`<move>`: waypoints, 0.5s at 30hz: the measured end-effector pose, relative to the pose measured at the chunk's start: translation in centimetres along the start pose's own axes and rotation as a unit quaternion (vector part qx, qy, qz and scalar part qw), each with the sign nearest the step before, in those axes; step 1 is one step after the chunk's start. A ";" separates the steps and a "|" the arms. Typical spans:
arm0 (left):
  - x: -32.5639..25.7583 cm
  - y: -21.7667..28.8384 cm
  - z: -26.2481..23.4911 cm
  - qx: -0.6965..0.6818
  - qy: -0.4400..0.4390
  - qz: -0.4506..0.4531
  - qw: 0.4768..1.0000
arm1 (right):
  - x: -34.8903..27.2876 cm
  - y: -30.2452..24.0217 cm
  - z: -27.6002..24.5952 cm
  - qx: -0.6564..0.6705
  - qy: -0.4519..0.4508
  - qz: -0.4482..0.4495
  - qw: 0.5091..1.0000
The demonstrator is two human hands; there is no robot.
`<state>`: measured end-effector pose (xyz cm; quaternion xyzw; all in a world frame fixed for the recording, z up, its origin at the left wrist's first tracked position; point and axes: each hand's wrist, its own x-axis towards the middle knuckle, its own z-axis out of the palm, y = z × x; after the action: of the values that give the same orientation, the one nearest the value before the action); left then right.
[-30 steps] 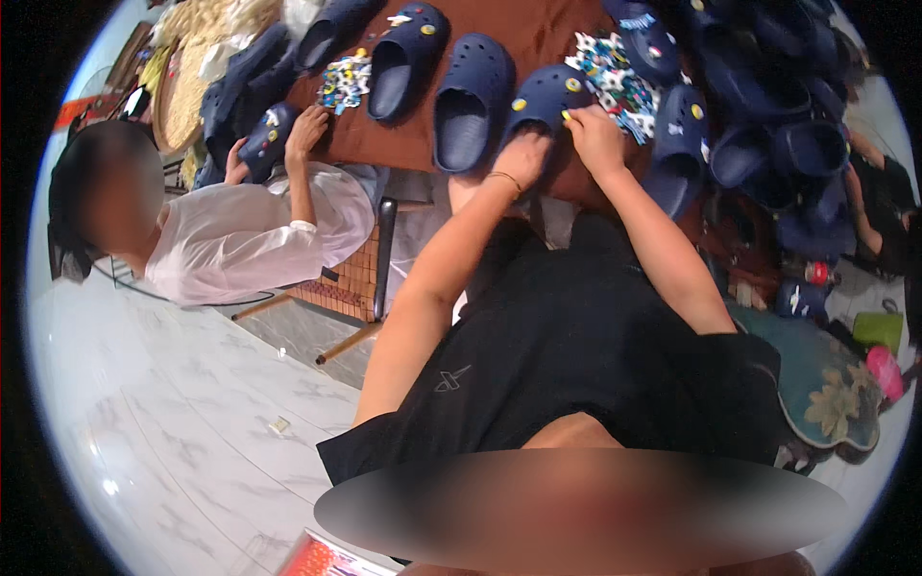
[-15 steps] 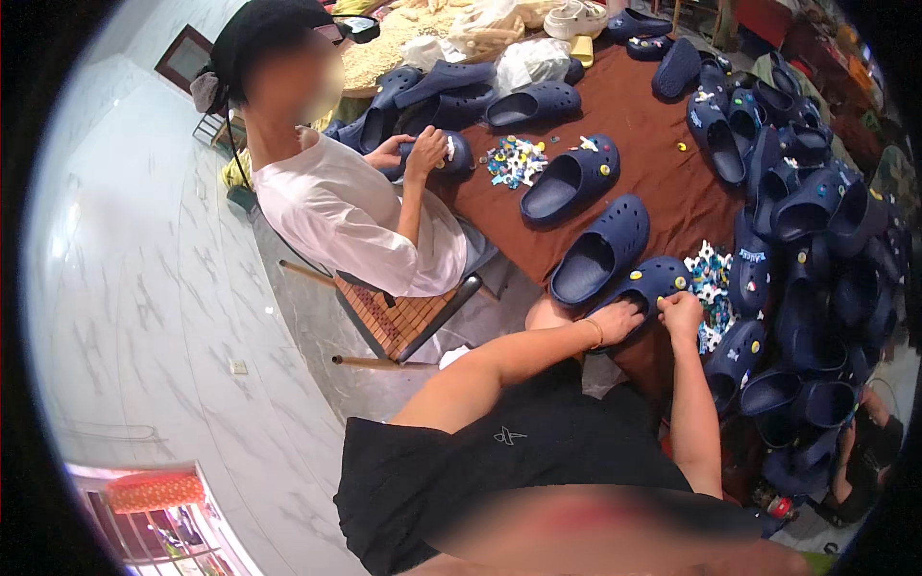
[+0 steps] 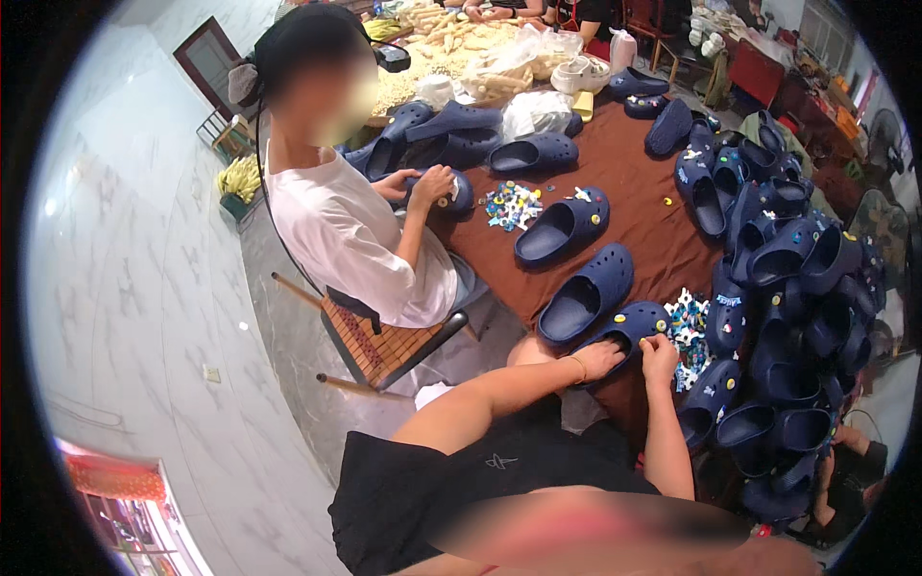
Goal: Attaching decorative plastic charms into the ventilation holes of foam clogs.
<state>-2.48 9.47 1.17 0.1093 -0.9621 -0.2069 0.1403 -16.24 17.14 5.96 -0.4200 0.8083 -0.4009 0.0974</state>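
A dark blue clog (image 3: pixel 642 317) with round yellow charms on its toe sits at the near edge of the brown-covered table. My left hand (image 3: pixel 600 359) grips it at the opening, fingers partly hidden inside. At the clog's right side, my right hand (image 3: pixel 659 357) is closed in a pinch on a small yellow charm (image 3: pixel 644 343). Just beyond lies a blue clog without charms (image 3: pixel 588 293). Farther off is another clog (image 3: pixel 565 228) with charms on its toe. To the right of my right hand is a pile of white, blue and green charms (image 3: pixel 690 331).
Many blue clogs (image 3: pixel 783 360) are heaped along the right side. A co-worker in a white shirt (image 3: pixel 336 230) sits at the left, working on a clog (image 3: pixel 459 195) beside a second charm pile (image 3: pixel 512 205). Plastic bags (image 3: pixel 536 115) lie toward the back.
The view has tilted up, so the table appears lower and more of the back of the room shows. Both my hands stay at the same clog, the yellow charm still pinched.
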 end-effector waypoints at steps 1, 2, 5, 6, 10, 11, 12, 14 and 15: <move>0.0 0.0 0.1 -0.014 -0.006 0.009 1.000 | 0.1 0.0 0.4 0.007 0.009 0.022 1.000; 0.0 -0.1 0.2 -0.015 -0.041 -0.006 0.999 | 0.3 0.0 0.8 -0.007 0.002 0.035 0.999; 0.0 -0.1 0.4 -0.013 -0.060 -0.021 0.998 | 0.7 -0.1 1.8 0.050 0.017 0.154 0.987; 0.0 -0.1 0.5 0.004 -0.021 -0.031 0.999 | 0.7 -0.1 1.9 0.034 0.019 0.172 0.984; -0.1 -0.1 0.4 -0.007 -0.025 -0.040 0.999 | 0.7 -0.1 0.6 0.133 -0.029 0.216 0.967; -0.1 0.0 0.2 -0.018 -0.043 -0.030 0.998 | 0.7 0.0 -0.1 0.166 -0.066 0.222 0.959; -0.1 0.0 0.1 -0.024 -0.044 -0.030 0.998 | 0.8 0.1 -0.6 0.226 -0.098 0.202 0.948; -0.1 0.2 -0.3 -0.032 -0.043 -0.028 0.998 | 1.3 0.3 -1.5 0.159 -0.132 0.209 0.956; -0.1 0.3 -0.5 -0.032 -0.050 -0.031 0.998 | 1.7 0.4 -1.7 0.031 -0.171 0.151 0.973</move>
<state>-2.31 9.55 1.66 0.1238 -0.9569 -0.2473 0.0889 -18.34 16.95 7.09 -0.3522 0.8212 -0.3286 0.3061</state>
